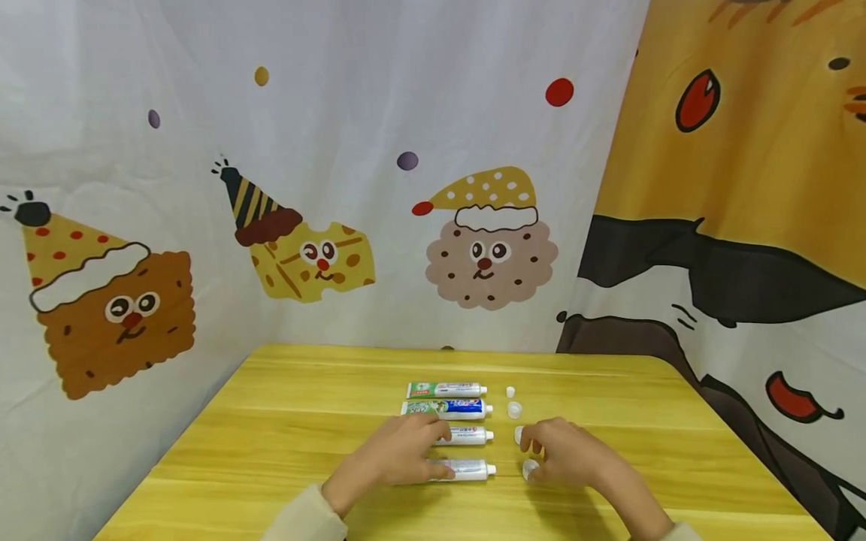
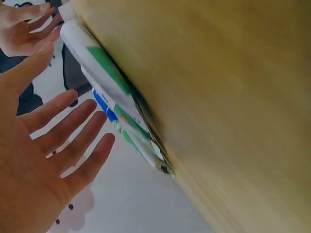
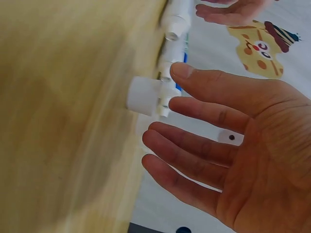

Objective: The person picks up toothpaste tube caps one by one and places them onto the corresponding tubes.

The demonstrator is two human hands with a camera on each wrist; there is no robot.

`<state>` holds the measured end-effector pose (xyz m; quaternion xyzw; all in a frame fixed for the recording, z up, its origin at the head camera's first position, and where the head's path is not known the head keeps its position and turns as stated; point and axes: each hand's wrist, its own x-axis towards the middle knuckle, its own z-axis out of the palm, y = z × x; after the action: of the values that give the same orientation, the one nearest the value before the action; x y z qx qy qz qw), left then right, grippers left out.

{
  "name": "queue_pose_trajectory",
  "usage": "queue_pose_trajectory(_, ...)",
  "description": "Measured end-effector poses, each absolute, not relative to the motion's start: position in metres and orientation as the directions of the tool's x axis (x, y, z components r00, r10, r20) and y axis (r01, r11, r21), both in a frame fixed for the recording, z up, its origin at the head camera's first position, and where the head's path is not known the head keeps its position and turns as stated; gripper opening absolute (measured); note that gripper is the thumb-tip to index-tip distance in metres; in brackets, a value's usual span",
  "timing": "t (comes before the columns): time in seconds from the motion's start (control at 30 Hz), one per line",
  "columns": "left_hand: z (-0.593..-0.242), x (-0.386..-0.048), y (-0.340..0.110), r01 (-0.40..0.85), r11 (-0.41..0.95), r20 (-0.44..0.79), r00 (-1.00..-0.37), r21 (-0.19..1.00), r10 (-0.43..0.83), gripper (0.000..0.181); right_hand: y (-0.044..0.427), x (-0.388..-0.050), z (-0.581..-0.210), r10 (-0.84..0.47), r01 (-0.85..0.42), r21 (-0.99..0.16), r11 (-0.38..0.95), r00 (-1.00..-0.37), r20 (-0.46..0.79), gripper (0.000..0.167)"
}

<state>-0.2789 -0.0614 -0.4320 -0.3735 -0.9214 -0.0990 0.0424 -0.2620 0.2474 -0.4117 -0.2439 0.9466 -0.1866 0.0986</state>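
Note:
Several toothpaste tubes lie in a column on the table, their bare nozzles pointing right. My left hand [image 1: 409,451] hovers over the two nearest, a white tube [image 1: 473,470] and another white tube [image 1: 473,436], hiding their left parts. Behind them lie a blue and green tube [image 1: 467,409] and a green and white tube [image 1: 460,390]. To the right, my right hand [image 1: 571,454] is above the nearest white cap [image 1: 531,469] and a second cap [image 1: 518,435], partly covering both. In the wrist views, both hands have loosely spread fingers and hold nothing.
Farther back, a larger round white cap [image 1: 514,410] and a small white cap [image 1: 510,391] stand beside the far tubes. The yellow wood-grain table [image 1: 304,391] ends at a cartoon-printed curtain [image 1: 379,90] behind it and along the sides.

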Motion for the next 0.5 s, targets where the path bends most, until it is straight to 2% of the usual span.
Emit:
queue_pose_trajectory(0.27,-0.434,-0.278,-0.045,0.736,0.676,0.077,-0.677,0.045,0.732,0.051,0.246,-0.264,-0.422,-0.536,-0.480,-0.357,0.801,-0.841,-0.073,0.026)
queue_pose_trajectory(0.37,-0.435,-0.278,-0.040,0.739,0.673,0.054,-0.672,-0.002,0.738,0.045,0.246,-0.265,-0.425,-0.546,-0.495,-0.350,0.795,-0.836,-0.058,0.024)
queue_pose_trajectory(0.5,-0.433,-0.278,-0.033,0.747,0.664,0.039,-0.662,-0.042,0.748,0.028,0.245,-0.266,-0.427,-0.557,-0.500,-0.366,0.785,-0.828,-0.064,0.020)
